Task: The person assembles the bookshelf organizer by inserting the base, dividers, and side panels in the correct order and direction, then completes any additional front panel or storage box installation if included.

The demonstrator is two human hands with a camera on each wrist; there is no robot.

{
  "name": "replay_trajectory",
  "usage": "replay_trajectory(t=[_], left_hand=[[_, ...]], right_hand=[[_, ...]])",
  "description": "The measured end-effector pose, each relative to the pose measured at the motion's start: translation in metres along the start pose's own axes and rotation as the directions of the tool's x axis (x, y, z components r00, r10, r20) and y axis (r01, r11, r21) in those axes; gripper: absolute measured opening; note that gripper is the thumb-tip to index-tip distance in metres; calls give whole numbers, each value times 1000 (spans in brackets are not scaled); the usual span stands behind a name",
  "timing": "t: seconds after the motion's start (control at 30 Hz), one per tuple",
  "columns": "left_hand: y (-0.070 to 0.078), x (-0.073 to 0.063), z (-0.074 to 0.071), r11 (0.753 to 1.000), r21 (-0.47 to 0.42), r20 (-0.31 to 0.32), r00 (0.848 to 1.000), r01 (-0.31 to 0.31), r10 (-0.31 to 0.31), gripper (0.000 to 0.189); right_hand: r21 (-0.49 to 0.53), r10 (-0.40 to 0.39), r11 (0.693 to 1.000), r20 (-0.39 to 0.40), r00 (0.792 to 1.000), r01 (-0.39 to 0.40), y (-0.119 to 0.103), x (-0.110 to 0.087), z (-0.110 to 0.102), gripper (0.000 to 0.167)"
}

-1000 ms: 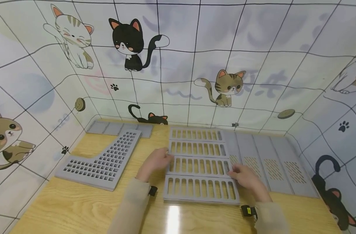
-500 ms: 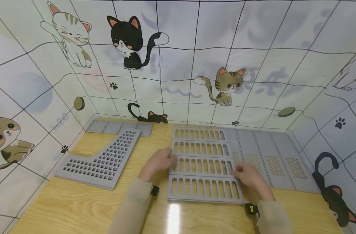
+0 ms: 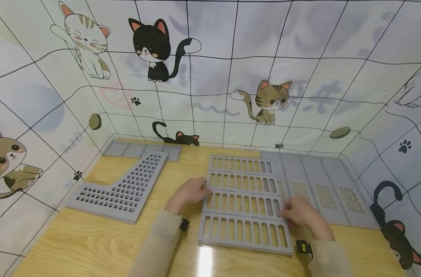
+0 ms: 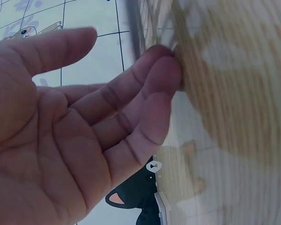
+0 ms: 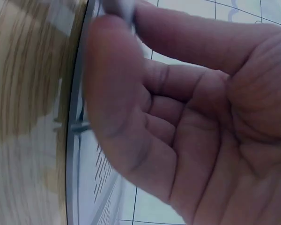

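A grey slotted panel [image 3: 245, 218], made of several joined strips with rows of long openings, lies in front of the person in the head view. At its left edge is my left hand [image 3: 191, 191]. In the left wrist view the loosely bent fingers [image 4: 152, 117] reach the tabletop beside that edge, while the thumb stands apart. My right hand [image 3: 302, 213] pinches the panel's right edge between thumb and index finger. The right wrist view shows that pinch at the top, with a blurred grey piece of the edge; the other fingers curl in behind.
To the left lies an L-shaped grey panel [image 3: 122, 192] with small square holes. Behind it is a flat grey strip panel [image 3: 127, 149] by the wall. A grey panel with slanted slits [image 3: 317, 173] lies right of the slotted one. A cat-print cloth [image 3: 210, 77] surrounds the wooden table [image 3: 75, 242].
The slotted panel has shifted to the right, and its back edge has come away from the wall. Its right front corner has turned nearer the person. Both hands moved right with it.
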State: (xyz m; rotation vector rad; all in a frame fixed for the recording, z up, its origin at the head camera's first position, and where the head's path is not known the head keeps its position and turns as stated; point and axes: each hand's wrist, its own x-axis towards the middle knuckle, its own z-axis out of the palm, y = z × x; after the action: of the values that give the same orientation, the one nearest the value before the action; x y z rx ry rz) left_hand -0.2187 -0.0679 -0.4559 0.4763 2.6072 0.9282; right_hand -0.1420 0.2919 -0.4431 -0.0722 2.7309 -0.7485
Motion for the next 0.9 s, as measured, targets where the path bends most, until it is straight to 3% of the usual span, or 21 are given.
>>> replay_trajectory(t=[0.17,0.4,0.47,0.7,0.9], left_hand=[[2,-3,-1,1000,17,29,1000,7,-8,16],[3,-13,-13,994,58,-19,996,94,-93,55],[1,-14,-18,993,57,-43,994,104,-102,54],[-21,-23,-39,989,78,-194,975,129,-112,52],[-47,-32,-66,983,114,-224,968,146,-118,52]], right_hand=[[9,17,1000,43,999,-17,3,-2,0,28],[11,52,999,46,998,-53,7,1,-3,18],[6,42,999,33,999,-42,8,2,-4,16],[47,11,999,-10,1000,-10,12,4,-4,15],[82,5,997,-10,1000,-5,13,7,-5,16]])
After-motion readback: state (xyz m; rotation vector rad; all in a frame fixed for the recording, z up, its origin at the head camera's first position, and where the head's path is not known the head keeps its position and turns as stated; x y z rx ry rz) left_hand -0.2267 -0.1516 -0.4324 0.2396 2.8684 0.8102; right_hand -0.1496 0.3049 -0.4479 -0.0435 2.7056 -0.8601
